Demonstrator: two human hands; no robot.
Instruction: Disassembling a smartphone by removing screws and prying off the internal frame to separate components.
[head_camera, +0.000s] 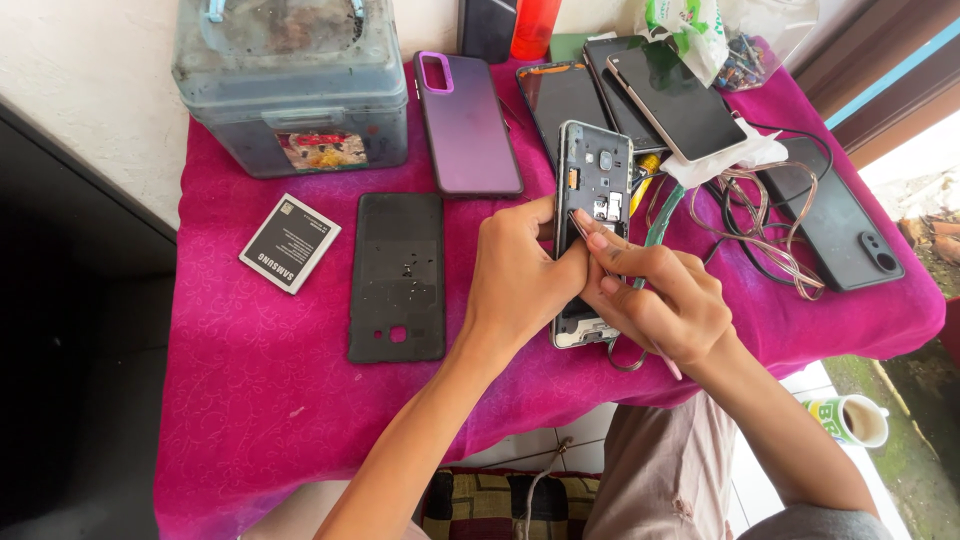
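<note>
Right hand (665, 305): nearest the camera, at about five o'clock from the table's middle; fingers closed in a pen-like pinch on a thin pink-tipped tool (600, 262), its point set into the phone's open back.
Left hand (520, 275): just beside it at nine o'clock, wrapped shut around the left edge of the opened grey smartphone with bare plastic frame (594, 190), thumb across the lower half.
Step in hand: by the look of it, picking or prying at small parts inside the phone; the next move seems to call for a light, steady tip and a firm hold.
Matte black plastic back cover (397, 275): flat, rounded corners, lying at nine o'clock of the left hand.
Flat grey rectangular battery (289, 243): further left.
Magenta patterned cloth (250, 380): soft, draped over the table.
Glossy purple phone case (466, 125): at twelve o'clock.
Translucent grey plastic box (290, 80): far left, scuffed.
</note>
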